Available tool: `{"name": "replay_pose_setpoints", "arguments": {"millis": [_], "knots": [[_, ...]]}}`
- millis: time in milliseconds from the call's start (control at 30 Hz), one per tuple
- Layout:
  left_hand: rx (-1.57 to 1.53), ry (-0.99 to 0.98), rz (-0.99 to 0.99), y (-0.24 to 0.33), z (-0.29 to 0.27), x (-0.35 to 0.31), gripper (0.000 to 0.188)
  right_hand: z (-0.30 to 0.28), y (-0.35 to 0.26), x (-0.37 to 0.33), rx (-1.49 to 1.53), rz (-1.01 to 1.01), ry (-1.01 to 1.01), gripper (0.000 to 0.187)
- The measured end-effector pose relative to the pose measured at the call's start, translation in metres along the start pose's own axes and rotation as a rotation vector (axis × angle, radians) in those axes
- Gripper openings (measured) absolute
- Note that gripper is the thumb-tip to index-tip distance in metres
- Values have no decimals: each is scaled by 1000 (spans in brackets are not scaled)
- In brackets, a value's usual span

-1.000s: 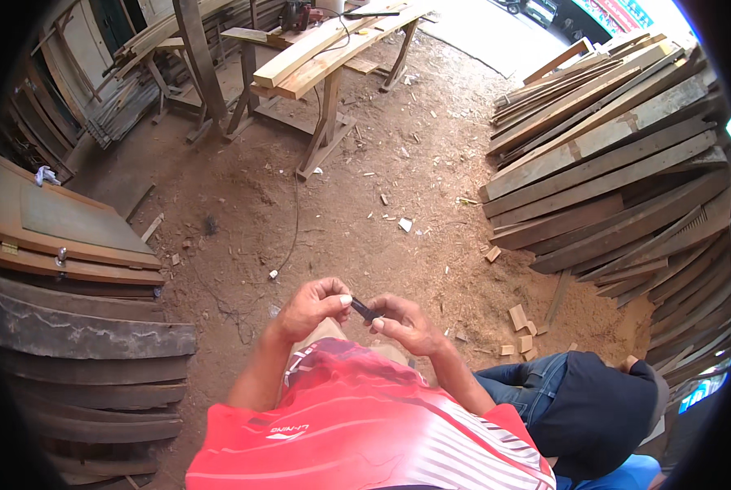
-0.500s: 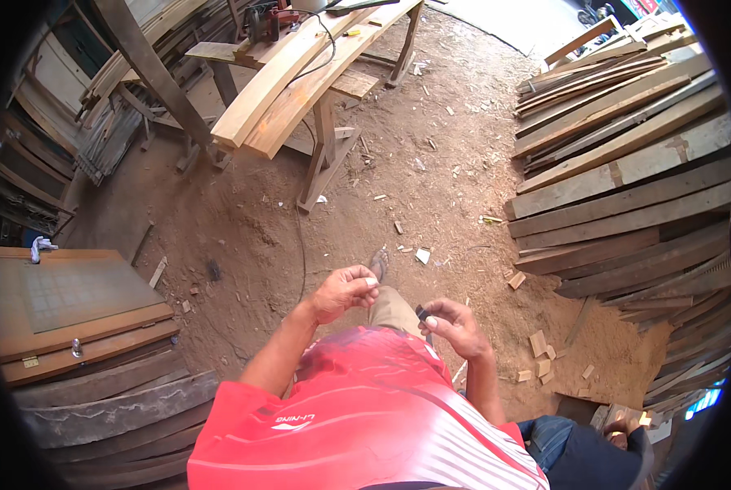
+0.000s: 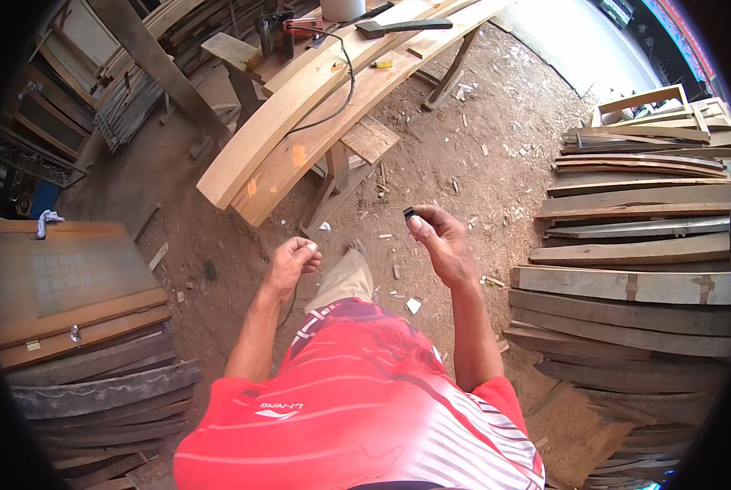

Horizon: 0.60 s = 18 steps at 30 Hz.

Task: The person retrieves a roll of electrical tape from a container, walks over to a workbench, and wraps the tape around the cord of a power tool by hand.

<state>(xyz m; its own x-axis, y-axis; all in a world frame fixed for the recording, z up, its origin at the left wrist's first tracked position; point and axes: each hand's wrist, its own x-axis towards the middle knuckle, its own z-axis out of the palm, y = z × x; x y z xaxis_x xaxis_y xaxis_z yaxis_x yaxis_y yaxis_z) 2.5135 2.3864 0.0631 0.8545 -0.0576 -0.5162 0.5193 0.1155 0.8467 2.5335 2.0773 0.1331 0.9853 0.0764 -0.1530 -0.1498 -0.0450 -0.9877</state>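
Note:
My right hand [image 3: 445, 245] is raised ahead of me, thumb and fingers pinched on a small black object [image 3: 409, 213] whose kind I cannot make out. My left hand [image 3: 290, 268] is held lower and to the left, its fingertips pressed together. Whatever it may hold is too small to see. Both hands are in the air, apart from each other. Beyond them, pale wooden planks [image 3: 277, 135] lie across trestles. On these rest a black cable [image 3: 350, 77], a small yellow item [image 3: 382, 64] and a dark hammer-like tool [image 3: 406, 27].
A red power tool [image 3: 304, 28] and a white bucket [image 3: 343, 10] stand at the planks' far end. Stacked boards [image 3: 627, 286] line the right side. A framed door panel [image 3: 71, 269] lies over more boards at the left. Wood scraps [image 3: 414, 305] litter the dirt floor.
I have moved closer to the planks. My right hand has risen and gone forward with the black object. My left hand has moved to the left, fingers still pinched.

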Motion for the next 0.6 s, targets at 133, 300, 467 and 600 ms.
{"name": "replay_pose_setpoints", "arguments": {"millis": [133, 300, 467, 600], "knots": [[45, 45, 150, 38, 29, 75, 18, -10, 11, 72, 89, 2, 18, 37], [203, 216, 431, 103, 63, 191, 21, -33, 6, 166, 115, 61, -32, 42], [474, 403, 640, 154, 95, 329, 40, -60, 11, 265, -49, 23, -6, 45], [633, 570, 620, 166, 109, 401, 52, -62, 14, 347, -45, -1, 19, 42]]}}
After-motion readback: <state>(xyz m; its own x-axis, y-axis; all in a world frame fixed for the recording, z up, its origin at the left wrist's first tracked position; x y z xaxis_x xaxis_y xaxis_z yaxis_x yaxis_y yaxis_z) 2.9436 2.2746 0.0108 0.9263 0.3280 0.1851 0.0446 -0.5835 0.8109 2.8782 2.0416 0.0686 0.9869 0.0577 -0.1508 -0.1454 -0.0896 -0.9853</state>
